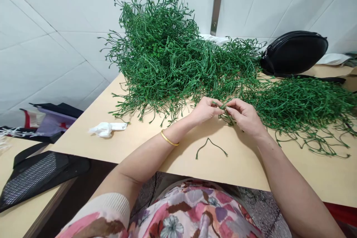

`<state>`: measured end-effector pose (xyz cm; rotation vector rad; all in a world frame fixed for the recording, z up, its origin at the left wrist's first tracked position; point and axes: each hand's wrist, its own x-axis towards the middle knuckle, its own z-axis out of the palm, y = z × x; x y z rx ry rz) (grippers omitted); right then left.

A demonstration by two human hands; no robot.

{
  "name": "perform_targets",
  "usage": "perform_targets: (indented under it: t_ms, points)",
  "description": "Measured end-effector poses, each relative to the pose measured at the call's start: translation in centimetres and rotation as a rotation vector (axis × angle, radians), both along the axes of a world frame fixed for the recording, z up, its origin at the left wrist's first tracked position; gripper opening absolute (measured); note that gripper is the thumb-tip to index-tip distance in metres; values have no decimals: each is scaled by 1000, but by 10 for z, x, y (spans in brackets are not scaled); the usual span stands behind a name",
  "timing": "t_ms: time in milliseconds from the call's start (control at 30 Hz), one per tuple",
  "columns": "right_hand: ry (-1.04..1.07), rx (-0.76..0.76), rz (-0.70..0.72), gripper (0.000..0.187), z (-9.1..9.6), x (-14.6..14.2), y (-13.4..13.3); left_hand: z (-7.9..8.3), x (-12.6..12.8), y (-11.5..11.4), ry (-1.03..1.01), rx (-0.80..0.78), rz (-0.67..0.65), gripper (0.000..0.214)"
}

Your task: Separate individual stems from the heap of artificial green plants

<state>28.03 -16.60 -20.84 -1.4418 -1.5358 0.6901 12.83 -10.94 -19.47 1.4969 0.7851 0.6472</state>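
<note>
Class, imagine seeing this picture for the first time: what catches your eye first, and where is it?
The big tangled heap of green stems draws the eye first, piled at the back of the table before a white tiled wall. In front of it, the left hand and right hand pinch green strands. A black bag stands at the back right.

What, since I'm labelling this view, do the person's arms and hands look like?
The left hand and right hand are ungloved. A thin gold bangle rings the left forearm. The left sleeve is short, floral, with a ribbed cream cuff; right sleeve unseen.
</note>
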Motion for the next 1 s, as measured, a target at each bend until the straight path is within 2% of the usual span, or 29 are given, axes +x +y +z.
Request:
perform_targets:
  t_ms: [133,367,467,567,633,767,1000]
  points:
    - [10,-3,23,14,0,2,0,2,0,-1,8,19,-37,11]
    - [171,-31,49,19,-1,3,3,-3,3,0,-112,-106,-37,16]
    - [109,41,-71,21,-2,-1,4,-6,6,2,-162,-165,-55,19]
    - [-113,169,-275,17,-2,-5,6,-5,11,1,-173,-225,-41,24]
    - [-217,185,-329,17,0,-4,8,-4,13,-1,-182,-239,-18,26]
    - [-143,71,-232,26,1,4,9,-2,12,-4,-168,-235,49,18]
    - [-211,84,8,21,2,3,4,0,2,1,-157,-183,144,10]
